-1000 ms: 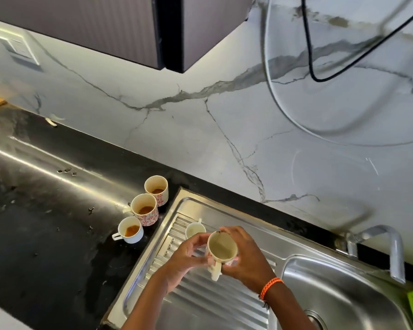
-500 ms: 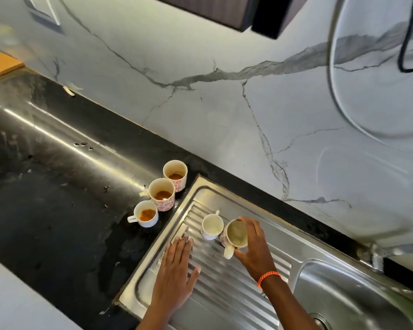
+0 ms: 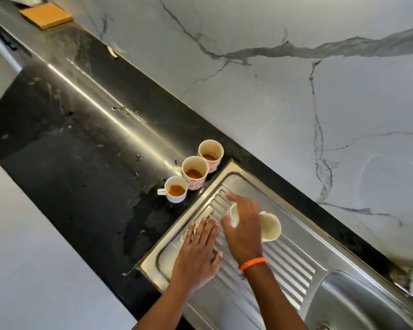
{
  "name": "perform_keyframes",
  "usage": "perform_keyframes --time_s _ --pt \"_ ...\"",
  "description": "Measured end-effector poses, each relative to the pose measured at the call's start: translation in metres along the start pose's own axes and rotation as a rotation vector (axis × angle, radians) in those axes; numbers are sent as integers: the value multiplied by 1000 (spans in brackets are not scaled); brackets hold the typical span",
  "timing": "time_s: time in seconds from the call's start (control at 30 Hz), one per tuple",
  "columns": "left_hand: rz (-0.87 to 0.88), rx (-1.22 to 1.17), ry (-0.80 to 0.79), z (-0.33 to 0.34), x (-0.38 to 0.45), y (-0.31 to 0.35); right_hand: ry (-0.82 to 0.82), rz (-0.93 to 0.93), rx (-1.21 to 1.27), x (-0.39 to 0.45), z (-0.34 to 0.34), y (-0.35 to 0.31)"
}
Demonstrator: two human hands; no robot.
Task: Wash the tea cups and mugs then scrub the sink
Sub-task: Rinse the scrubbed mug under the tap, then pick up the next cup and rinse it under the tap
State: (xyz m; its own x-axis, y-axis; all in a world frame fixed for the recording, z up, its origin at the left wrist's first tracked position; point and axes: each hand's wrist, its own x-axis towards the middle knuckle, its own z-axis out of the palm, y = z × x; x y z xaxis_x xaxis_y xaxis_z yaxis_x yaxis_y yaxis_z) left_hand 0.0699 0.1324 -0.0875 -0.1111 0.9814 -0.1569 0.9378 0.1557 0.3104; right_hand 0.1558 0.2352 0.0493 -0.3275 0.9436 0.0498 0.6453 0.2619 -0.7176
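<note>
Right hand point(image 3: 242, 231) is over the drainboard point(image 3: 289, 265), fingers reaching out past a small white cup point(image 3: 233, 214) that sits under its palm; whether it grips that cup or only covers it, I cannot tell; just to its right stands a taller cream mug point(image 3: 271, 226), upright and touching the hand's edge. Left hand point(image 3: 198, 251) lies flat beside it, fingers straight and spread on the ribs, holding nothing. Beyond the right hand's fingertips, off the steel on the dark counter point(image 3: 81, 177), three cups wait in a row with brown tea dregs: a plain white cup point(image 3: 175, 192) nearest, then two flower-patterned cups point(image 3: 195, 172) and point(image 3: 210, 155). Looks like the gathering step, washing not yet begun; the sink bowl point(image 3: 358, 303) is back past the right wrist. Next move, I judge: reach on to the dirty three, lift each upright so the dregs stay in, and carry it to the bowl.
</note>
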Motion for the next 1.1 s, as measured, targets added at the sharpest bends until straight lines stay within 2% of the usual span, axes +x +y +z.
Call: perform_keyframes --time_s 0.07,0.13,0.2,0.3,0.47,0.63,0.77,0.83,0.87,0.93,1.1 --pt "37 -54 30 -6 -1 1 -177 -114 -10 4 39 -23" --pt "56 -197 123 -6 -4 2 -253 -227 -190 10 72 -36" --pt "40 -197 133 0 -7 -2 -265 -244 -302 13 97 -42" --pt "6 -163 90 15 -8 -9 -217 -188 -326 16 121 -39" --pt "3 -185 38 14 -6 -8 -161 -79 -228 20 139 -25" --pt "-11 -163 25 17 -7 -11 -122 -98 -77 8 139 -14" --pt "-136 -450 -24 3 -16 -5 -140 10 101 -3 125 -4" --pt "-193 -572 45 -9 -22 -2 -128 34 170 -12 113 2" --pt "-168 -546 120 -14 -24 -2 -113 40 216 -19 105 4" --pt "-61 -350 218 -17 -24 2 -65 76 300 -39 82 12" --pt "37 21 116 -6 -17 -1 62 153 410 -100 9 36"
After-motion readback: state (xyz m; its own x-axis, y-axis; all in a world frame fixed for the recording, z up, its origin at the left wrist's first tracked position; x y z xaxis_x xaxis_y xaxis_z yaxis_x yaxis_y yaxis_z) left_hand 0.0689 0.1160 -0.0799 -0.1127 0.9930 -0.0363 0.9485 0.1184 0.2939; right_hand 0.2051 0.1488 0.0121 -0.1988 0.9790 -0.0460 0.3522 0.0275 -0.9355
